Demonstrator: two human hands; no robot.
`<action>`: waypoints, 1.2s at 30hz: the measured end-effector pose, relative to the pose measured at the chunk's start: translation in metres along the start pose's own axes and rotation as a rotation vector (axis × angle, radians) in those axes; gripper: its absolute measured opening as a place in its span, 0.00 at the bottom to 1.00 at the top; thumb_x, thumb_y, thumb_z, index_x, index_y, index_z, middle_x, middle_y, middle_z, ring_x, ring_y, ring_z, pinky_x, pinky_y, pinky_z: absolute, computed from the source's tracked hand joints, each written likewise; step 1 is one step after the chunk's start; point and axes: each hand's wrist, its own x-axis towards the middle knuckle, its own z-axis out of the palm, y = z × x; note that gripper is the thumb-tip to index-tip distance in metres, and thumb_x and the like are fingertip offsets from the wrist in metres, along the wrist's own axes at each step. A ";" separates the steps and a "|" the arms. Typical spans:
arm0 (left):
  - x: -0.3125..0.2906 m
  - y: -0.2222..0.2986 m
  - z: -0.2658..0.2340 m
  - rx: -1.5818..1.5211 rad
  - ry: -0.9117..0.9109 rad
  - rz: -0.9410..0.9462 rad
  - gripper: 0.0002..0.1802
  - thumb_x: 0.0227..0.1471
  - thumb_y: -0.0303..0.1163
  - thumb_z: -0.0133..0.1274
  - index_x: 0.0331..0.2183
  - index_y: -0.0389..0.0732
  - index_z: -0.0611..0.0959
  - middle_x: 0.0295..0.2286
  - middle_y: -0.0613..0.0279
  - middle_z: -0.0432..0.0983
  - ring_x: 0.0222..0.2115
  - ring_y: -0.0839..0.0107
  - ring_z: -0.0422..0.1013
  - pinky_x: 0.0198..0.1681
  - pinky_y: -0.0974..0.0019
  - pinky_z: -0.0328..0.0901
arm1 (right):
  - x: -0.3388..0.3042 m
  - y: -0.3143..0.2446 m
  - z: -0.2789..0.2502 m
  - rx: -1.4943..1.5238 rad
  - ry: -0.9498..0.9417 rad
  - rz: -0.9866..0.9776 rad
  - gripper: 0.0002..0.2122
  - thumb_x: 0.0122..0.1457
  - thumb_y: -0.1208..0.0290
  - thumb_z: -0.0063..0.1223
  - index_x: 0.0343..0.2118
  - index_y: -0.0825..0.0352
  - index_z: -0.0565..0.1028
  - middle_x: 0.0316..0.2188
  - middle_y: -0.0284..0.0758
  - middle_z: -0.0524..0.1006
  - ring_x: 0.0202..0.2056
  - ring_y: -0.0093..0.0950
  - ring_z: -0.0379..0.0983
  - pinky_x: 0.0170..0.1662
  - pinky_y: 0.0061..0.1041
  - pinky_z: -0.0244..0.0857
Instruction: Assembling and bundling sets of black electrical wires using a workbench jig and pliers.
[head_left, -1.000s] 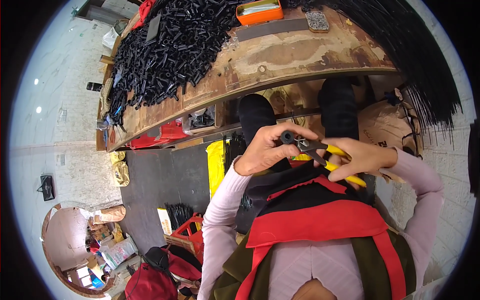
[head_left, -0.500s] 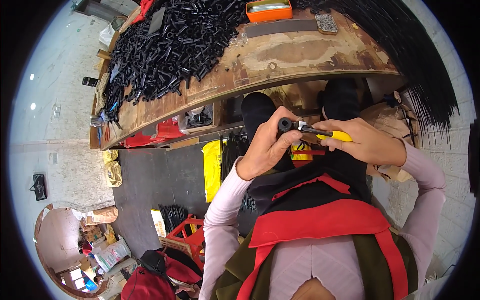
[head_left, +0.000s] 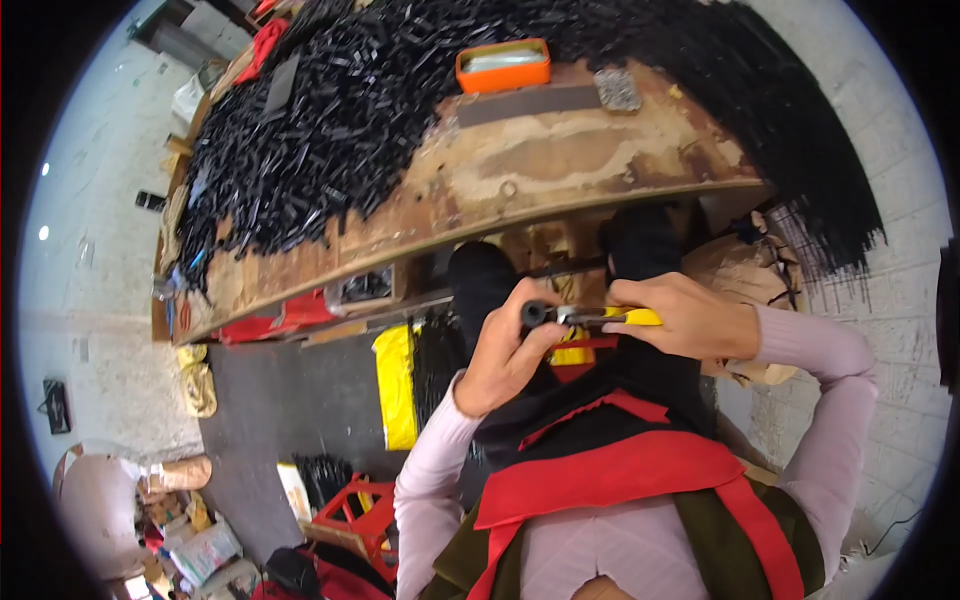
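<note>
Black tube (head_left: 535, 315) sits in the left hand (head_left: 498, 352), just beyond the red band of the apron (head_left: 610, 470) and over the person's lap, its open round end facing up. That hand is closed on it, thumb on one side and fingers on the other. From the right, the right hand (head_left: 690, 318) is wrapped round the yellow grips of the pliers (head_left: 642, 317), whose metal nose meets the tube's right side. A second ago those grips stood spread apart; now they lie together within the fist, so pressure seems to be on at the tube. Whether the nose bites the tube itself or some small piece on it is too blurred to tell.

On the floor to the left, a yellow packet (head_left: 397, 385) lies beside dark thin rods. Farther off, across the knees, stands the wooden counter (head_left: 450, 175). Its left side carries a broad heap of black pieces (head_left: 320, 150); toward the far middle are an orange box (head_left: 503, 68), a dark flat strip (head_left: 530, 107) and a speckled block (head_left: 617, 90). Long black rods (head_left: 800, 140) spill over the right end.
</note>
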 end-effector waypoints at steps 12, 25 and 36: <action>0.043 -0.043 0.010 -0.187 0.059 -0.095 0.24 0.63 0.43 0.47 0.51 0.32 0.71 0.23 0.69 0.62 0.25 0.80 0.57 0.29 0.75 0.55 | 0.110 0.167 -0.141 -0.641 0.571 0.036 0.09 0.51 0.73 0.54 0.36 0.66 0.76 0.31 0.41 0.78 0.35 0.41 0.75 0.36 0.37 0.67; 0.051 -0.048 0.014 -0.207 0.087 -0.131 0.21 0.63 0.41 0.48 0.48 0.33 0.73 0.24 0.72 0.61 0.25 0.82 0.56 0.30 0.77 0.54 | 0.138 0.189 -0.172 -0.397 0.573 0.244 0.12 0.55 0.62 0.58 0.29 0.68 0.77 0.20 0.40 0.76 0.21 0.34 0.74 0.27 0.31 0.66; 0.007 -0.016 0.023 -0.147 0.133 -0.074 0.16 0.63 0.35 0.48 0.48 0.36 0.74 0.27 0.73 0.62 0.27 0.83 0.57 0.32 0.79 0.54 | 0.137 0.152 -0.181 0.742 0.471 0.441 0.06 0.55 0.70 0.56 0.28 0.67 0.73 0.21 0.32 0.73 0.21 0.22 0.69 0.25 0.21 0.65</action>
